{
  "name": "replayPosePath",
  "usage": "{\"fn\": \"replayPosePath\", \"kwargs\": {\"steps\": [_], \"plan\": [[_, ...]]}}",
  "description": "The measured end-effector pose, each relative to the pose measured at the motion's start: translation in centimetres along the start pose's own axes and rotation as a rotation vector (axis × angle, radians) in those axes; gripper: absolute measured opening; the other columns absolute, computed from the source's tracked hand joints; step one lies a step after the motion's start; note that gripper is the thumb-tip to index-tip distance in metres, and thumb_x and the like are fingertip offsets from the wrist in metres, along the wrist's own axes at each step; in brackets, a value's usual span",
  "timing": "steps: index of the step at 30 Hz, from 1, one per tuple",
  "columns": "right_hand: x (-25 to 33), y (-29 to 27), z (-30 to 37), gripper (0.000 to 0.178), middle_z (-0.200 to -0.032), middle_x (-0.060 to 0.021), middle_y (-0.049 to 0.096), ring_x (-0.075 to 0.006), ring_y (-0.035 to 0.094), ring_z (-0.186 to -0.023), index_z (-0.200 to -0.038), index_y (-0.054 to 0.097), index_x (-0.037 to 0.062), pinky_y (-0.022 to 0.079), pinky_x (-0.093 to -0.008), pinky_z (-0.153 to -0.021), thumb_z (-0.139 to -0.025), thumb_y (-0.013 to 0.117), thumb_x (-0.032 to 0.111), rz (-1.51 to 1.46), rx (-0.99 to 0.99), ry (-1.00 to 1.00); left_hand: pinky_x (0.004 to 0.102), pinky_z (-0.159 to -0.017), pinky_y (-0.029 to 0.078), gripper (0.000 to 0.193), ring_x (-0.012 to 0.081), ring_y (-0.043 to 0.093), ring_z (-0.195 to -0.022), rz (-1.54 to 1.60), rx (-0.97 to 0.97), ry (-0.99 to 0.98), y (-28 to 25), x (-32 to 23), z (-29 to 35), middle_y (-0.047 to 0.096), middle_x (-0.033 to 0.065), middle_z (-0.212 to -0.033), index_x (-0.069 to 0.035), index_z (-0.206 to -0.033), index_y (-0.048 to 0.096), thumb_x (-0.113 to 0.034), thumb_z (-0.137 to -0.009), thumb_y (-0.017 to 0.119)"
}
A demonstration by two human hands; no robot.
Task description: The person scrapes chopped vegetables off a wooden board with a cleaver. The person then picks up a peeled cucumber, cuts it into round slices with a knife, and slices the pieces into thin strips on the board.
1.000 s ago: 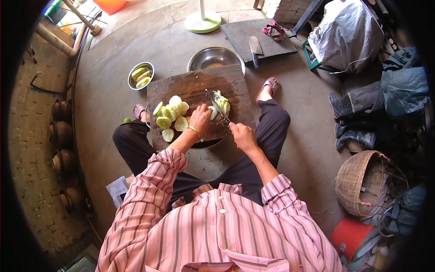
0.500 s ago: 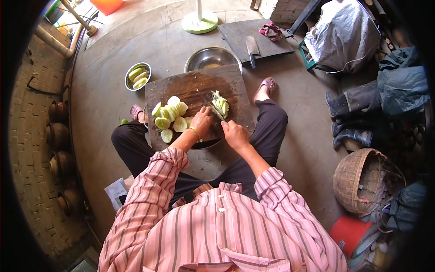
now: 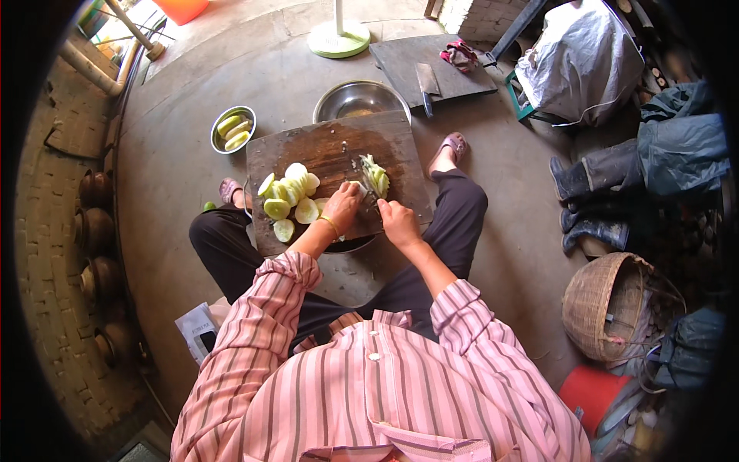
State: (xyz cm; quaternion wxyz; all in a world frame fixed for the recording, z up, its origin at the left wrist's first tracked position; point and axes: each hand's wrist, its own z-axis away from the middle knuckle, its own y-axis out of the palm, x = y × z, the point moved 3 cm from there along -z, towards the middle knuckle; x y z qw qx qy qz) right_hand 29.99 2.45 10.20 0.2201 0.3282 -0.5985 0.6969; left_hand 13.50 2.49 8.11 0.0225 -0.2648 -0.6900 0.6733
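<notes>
A dark wooden cutting board (image 3: 308, 142) lies before me between my knees. Bent over pale green slices on it, my left hand (image 3: 341, 209) has its fingers curled and pressing down; the piece beneath is mostly hidden. My right hand (image 3: 400, 223) is closed round the handle of a knife, whose blade (image 3: 369, 199) stands beside my left fingertips. Just beyond the blade lies a heap of thin pale green strips (image 3: 376, 177). To the left of my left hand, round pale green slices (image 3: 286, 195), apparently of gourd or cucumber, lie in an overlapping pile.
A metal bowl (image 3: 233, 150) holding pale green pieces sits on the floor at far left. Beyond the board is a wide steel basin (image 3: 336, 94). A cleaver (image 3: 428, 80) rests on a dark slab (image 3: 392, 58). At right stand boots (image 3: 600, 232) and a wicker basket (image 3: 591, 304).
The knife and my right hand have shifted very slightly, and more of the blade shows beside the strips. A pale piece now shows at my left fingertips. Both hands stay nearly in place.
</notes>
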Motion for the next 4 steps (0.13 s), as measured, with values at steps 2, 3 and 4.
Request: {"fn": "replayPosePath", "kwargs": {"steps": [2, 3, 4], "plan": [[0.4, -0.8, 0.5, 0.045, -0.072, -0.0265, 0.062, -0.0457, 0.061, -0.073, -0.079, 0.060, 0.0022, 0.048, -0.0539, -0.066, -0.094, 0.046, 0.042, 0.020, 0.042, -0.014, 0.0334, -0.099, 0.039, 0.042, 0.0317, 0.044, -0.113, 0.012, 0.055, -0.030, -0.2, 0.2, 0.5, 0.052, 0.0155, -0.116, 0.000, -0.110, 0.060, -0.002, -0.068, 0.057], [0.9, -1.2, 1.0, 0.045, -0.073, -0.0264, 0.062, -0.0459, 0.061, -0.074, -0.080, 0.060, 0.0025, 0.048, -0.0541, -0.066, -0.094, 0.047, 0.042, 0.041, 0.080, -0.026, 0.0335, -0.100, 0.039, 0.046, 0.0316, 0.044, -0.114, -0.015, 0.068, -0.035, -0.3, 0.3, 0.7, 0.051, 0.0154, -0.116, -0.001, -0.113, 0.059, -0.004, -0.067, 0.059], [1.5, -1.8, 1.4, 0.042, -0.072, -0.0257, 0.062, -0.0452, 0.061, -0.074, -0.079, 0.060, 0.0026, 0.047, -0.0505, -0.063, -0.094, 0.049, 0.040, 0.092, 0.081, -0.035, 0.0336, -0.100, 0.039, 0.050, 0.0315, 0.044, -0.115, -0.039, 0.081, -0.033, -0.3, 0.3, 0.5, 0.051, 0.0154, -0.117, -0.002, -0.115, 0.057, -0.005, -0.066, 0.060]]}}
